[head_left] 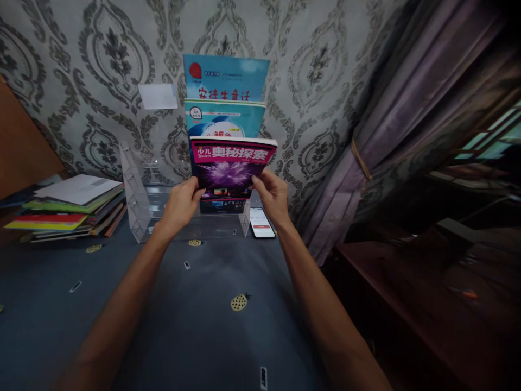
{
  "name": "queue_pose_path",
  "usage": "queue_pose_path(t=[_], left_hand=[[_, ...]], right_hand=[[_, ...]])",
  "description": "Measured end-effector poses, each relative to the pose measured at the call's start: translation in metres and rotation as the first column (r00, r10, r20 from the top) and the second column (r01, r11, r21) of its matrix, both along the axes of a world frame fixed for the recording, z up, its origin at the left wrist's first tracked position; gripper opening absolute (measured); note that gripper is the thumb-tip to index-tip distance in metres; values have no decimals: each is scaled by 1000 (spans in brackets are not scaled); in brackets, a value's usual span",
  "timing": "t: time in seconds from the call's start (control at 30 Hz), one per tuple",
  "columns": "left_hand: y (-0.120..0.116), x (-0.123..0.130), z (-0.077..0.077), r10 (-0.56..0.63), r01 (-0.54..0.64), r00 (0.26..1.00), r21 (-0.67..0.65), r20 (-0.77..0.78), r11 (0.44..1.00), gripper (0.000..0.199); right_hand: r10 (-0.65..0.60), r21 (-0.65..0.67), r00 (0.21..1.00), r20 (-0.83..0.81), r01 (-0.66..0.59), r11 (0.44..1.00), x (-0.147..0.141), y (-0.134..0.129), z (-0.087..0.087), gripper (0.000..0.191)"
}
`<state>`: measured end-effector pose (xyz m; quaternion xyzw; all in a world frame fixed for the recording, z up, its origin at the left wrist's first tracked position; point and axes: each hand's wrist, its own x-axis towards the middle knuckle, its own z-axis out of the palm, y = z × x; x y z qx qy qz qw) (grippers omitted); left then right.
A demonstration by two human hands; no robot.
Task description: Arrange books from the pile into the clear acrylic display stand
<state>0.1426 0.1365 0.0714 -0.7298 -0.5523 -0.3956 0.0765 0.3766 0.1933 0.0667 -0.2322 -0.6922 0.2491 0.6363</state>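
Note:
A purple and pink book (pixel 233 163) is held upright between my two hands at the clear tiered book rack (pixel 136 190). My left hand (pixel 182 202) pinches its left edge, and my right hand (pixel 272 196) grips the right edge with the thumb on the cover. Behind it on the higher tiers stand a teal book (pixel 223 113) and, furthest back, a blue book (pixel 232 73) with red lettering. Part of another dark cover (pixel 223 207) shows just below the held book. Whether the held book rests on the rack cannot be seen.
To the left lies a stack of books and papers (pixel 77 201). A phone (pixel 262 224) with a lit screen sits right of the rack. The cloth-covered surface (pixel 195 331) has pineapple prints. A tied purple curtain (pixel 345 179) and a dark red table (pixel 391 282) are at right.

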Motion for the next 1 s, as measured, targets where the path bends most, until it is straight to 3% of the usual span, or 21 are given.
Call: queue_pose_path(t=[0.37, 0.53, 1.0], left_hand=[[-7, -10, 14, 2, 0, 999, 36, -47, 999, 16], [-10, -14, 19, 11, -10, 1000, 42, -28, 999, 17], [6, -21, 0, -87, 88, 996, -91, 12, 992, 16]], right_hand=[[102, 78, 988, -112, -94, 993, -8, 2, -5, 24], [85, 43, 992, -91, -82, 996, -11, 2, -8, 29], [39, -7, 998, 50, -39, 999, -6, 12, -22, 36]])
